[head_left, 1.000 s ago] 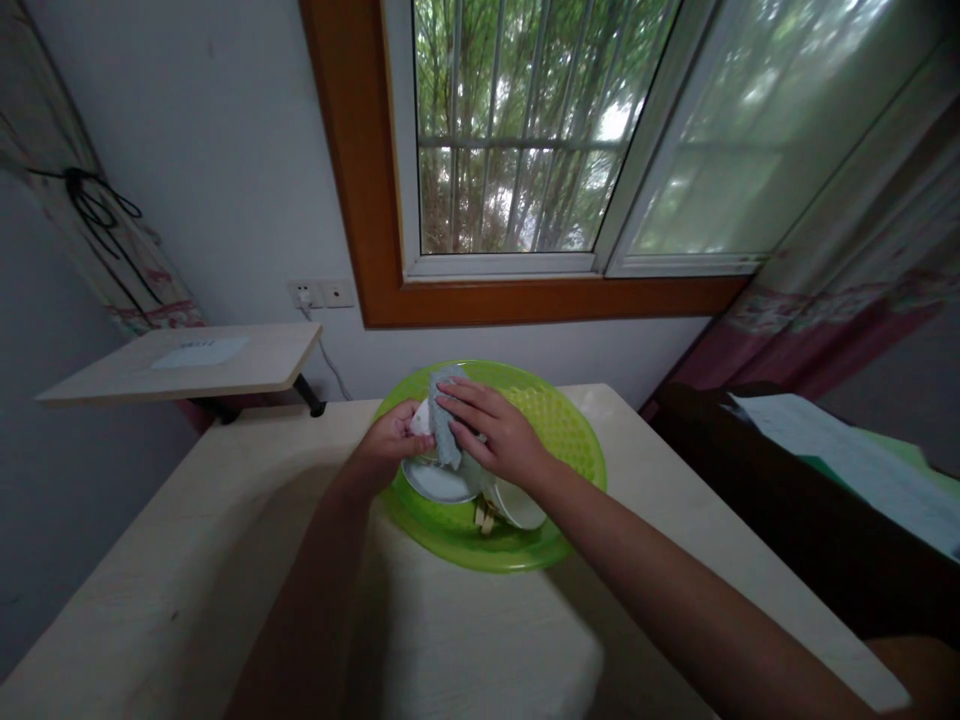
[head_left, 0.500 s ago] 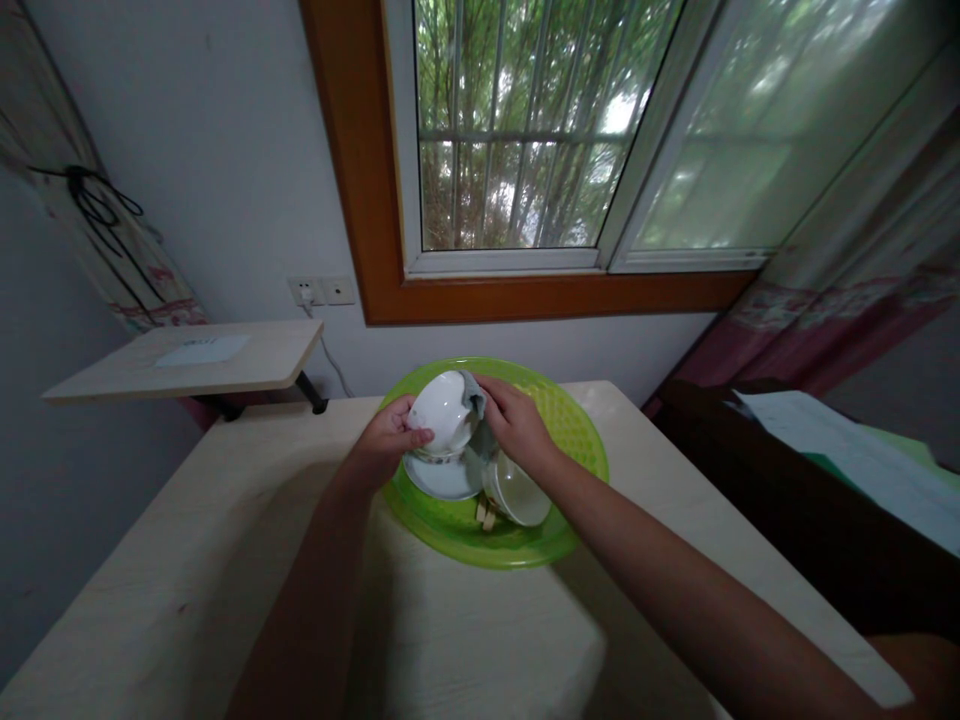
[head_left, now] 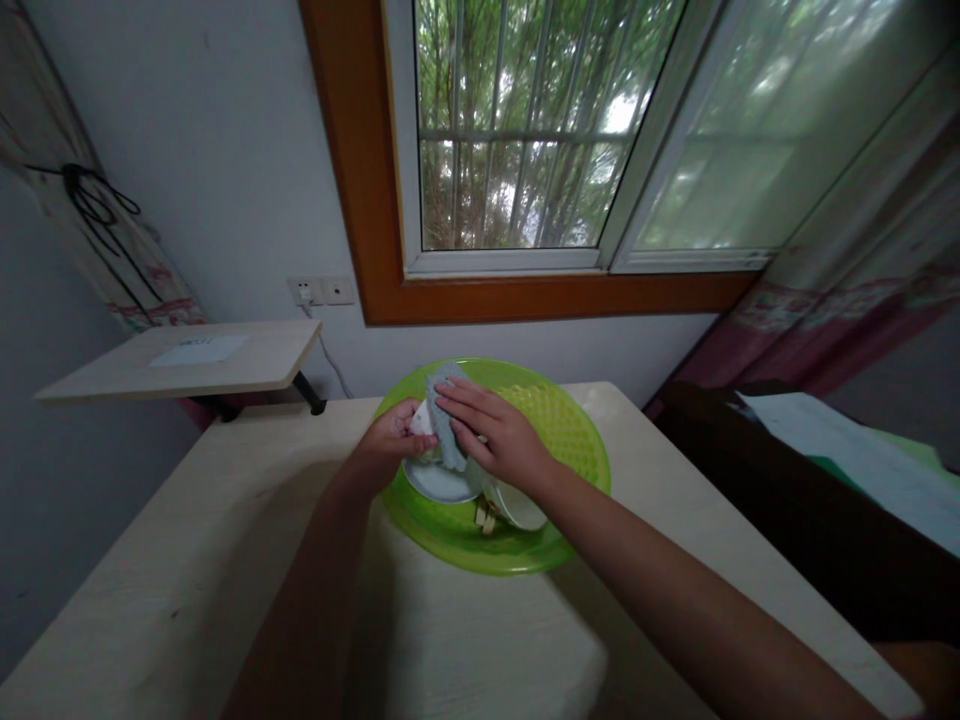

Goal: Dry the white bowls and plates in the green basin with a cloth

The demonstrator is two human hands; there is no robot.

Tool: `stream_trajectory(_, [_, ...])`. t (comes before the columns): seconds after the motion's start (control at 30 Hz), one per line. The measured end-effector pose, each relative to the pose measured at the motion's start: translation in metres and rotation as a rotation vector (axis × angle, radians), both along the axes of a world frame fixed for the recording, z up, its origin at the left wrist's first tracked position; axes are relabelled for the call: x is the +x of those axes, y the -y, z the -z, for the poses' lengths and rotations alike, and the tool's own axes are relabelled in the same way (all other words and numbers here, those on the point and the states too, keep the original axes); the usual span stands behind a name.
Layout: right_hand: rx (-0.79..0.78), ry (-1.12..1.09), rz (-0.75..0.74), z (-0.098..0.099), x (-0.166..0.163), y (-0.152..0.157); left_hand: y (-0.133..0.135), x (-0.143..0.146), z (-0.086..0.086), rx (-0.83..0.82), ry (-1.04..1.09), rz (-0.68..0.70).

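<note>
My left hand grips a white bowl by its side, the thumb toward me. A grey-green cloth lies over the bowl, hiding most of it. My right hand presses that cloth against the bowl with its fingers laid along it. Below them, a white plate rests in a round green plastic basket. Another white bowl lies tilted beside the plate, partly behind my right wrist. Short pale wooden ends, their kind unclear, show next to this bowl.
The basket stands on a pale wooden table against the wall under a barred window. A small raised shelf is at the left. Papers lie on a dark surface at the right.
My right hand has moved left and spread the cloth across the bowl, where before it pinched it at the rim. The bowl has turned and is now mostly covered.
</note>
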State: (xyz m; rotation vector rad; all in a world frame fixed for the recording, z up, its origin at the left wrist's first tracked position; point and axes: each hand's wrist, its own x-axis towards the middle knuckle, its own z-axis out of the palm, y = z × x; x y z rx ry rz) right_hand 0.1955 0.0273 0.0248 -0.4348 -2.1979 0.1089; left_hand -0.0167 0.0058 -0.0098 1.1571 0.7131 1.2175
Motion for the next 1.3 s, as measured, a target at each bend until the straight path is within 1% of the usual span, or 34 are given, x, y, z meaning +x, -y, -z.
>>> stream_trajectory(0.17, [-0.261,-0.158,0.177,0.008,0.009,-0.017,0.001,-0.002,0.0,-0.012,-0.005,-0.026])
stream_trajectory(0.2, [-0.299,-0.17,0.217,0.011,0.01,-0.021,0.002,-0.002,-0.001,-0.009,-0.001,-0.033])
stream_trajectory(0.27, [-0.341,-0.171,0.244,0.015,0.012,-0.026,0.002,-0.002,-0.002,-0.011,-0.005,-0.045])
stream_trajectory(0.33, [-0.334,-0.167,0.25,0.016,0.012,-0.026,0.003,-0.001,-0.003,-0.017,-0.014,-0.047])
stream_trajectory(0.43, [-0.262,-0.154,0.232,0.013,0.011,-0.019,0.003,0.0,-0.003,-0.024,-0.016,-0.033])
stream_trajectory(0.6, [-0.057,-0.046,0.094,0.004,0.005,-0.005,0.003,0.002,-0.005,-0.04,-0.029,-0.011])
stream_trajectory(0.7, [0.0,-0.001,0.023,0.002,0.002,-0.001,0.001,0.002,-0.005,-0.025,-0.03,-0.011])
stream_trajectory(0.77, [-0.01,0.0,0.016,0.001,0.001,-0.001,0.001,0.002,-0.004,-0.017,-0.026,-0.01])
stream_trajectory(0.83, [-0.047,-0.028,0.042,0.002,0.002,-0.003,0.0,0.001,-0.002,-0.018,-0.015,-0.009])
stream_trajectory(1.0, [-0.255,-0.142,0.183,0.009,0.008,-0.017,0.001,-0.001,0.0,-0.024,0.023,-0.034])
stream_trajectory(1.07, [-0.31,-0.154,0.227,0.012,0.01,-0.022,0.001,-0.002,-0.001,-0.023,0.03,-0.053])
stream_trajectory(1.17, [-0.308,-0.141,0.236,0.015,0.012,-0.024,0.002,-0.001,-0.003,-0.02,0.025,-0.054])
stream_trajectory(1.3, [-0.194,-0.104,0.186,0.012,0.01,-0.016,0.002,0.0,-0.004,-0.028,0.003,-0.031])
